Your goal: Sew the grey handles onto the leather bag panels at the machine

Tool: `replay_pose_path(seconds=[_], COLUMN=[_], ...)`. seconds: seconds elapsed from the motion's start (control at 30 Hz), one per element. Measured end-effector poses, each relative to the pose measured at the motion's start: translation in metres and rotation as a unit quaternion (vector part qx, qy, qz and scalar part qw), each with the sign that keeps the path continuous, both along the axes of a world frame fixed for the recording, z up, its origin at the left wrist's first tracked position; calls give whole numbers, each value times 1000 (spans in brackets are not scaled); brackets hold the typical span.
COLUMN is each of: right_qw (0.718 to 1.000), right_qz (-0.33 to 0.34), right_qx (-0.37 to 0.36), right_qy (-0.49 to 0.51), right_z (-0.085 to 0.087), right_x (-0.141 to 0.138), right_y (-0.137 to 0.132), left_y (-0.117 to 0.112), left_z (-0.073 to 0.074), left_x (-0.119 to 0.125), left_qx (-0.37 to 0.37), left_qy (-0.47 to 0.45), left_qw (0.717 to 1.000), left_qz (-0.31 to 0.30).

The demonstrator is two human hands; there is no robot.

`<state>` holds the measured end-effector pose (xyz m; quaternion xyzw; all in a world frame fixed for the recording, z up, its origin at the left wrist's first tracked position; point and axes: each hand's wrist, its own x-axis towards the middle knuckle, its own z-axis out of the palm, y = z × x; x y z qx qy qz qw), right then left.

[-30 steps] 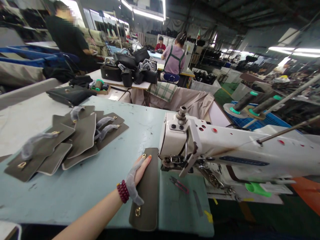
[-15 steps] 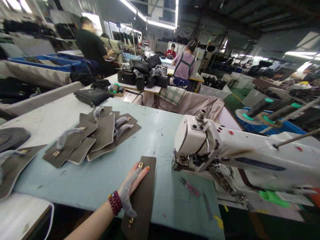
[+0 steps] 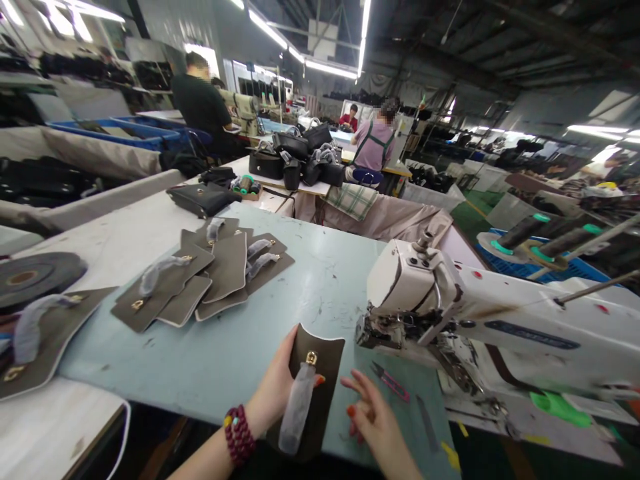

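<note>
A dark grey-brown bag panel (image 3: pixel 327 350) with pale edges is gripped along its left side by my left hand (image 3: pixel 274 393), over the front of the blue-green tabletop. A handle (image 3: pixel 299 413) wrapped in cloudy plastic runs down its face from a gold buckle (image 3: pixel 311 359). My right hand (image 3: pixel 375 420) is just right of the panel, fingers apart, holding nothing. Beyond that hand lie pink-handled thread snips (image 3: pixel 391 382). Several similar panels (image 3: pixel 225 270) with wrapped handles are heaped to the left on the tabletop.
A white sewing machine (image 3: pixel 480 293) fills the right side. At far left are another panel (image 3: pixel 65 333) and a tape roll (image 3: pixel 40 277). A black bag (image 3: pixel 200 199) lies behind the heap. Finished black bags (image 3: pixel 295 150) and seated co-workers are farther back.
My right hand has come into view beside the panel. My left hand has turned the panel, so its curved pale-edged end now faces up. The view has shifted slightly left.
</note>
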<state>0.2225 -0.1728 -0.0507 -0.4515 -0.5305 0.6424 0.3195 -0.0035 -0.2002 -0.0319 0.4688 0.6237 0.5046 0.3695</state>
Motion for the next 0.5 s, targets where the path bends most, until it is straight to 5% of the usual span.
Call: replay_pose_path(seconds=[0.1, 0.2, 0.37, 0.5], right_qw=[991, 988, 986, 989], right_qz=[113, 141, 147, 121], right_qx=[-50, -40, -67, -80], right_qy=[50, 55, 43, 34], right_z=[-15, -15, -14, -13], right_x=[-45, -70, -70, -65], right_y=[5, 18, 29, 23], left_y=[-12, -24, -29, -26], left_z=[1, 7, 16, 7], left_x=[-12, -33, -52, -49], left_qx=[0, 2, 2, 8], left_qy=[13, -7, -35, -33], left_qw=[1000, 1000, 998, 999], left_qz=[-8, -7, -51, -40])
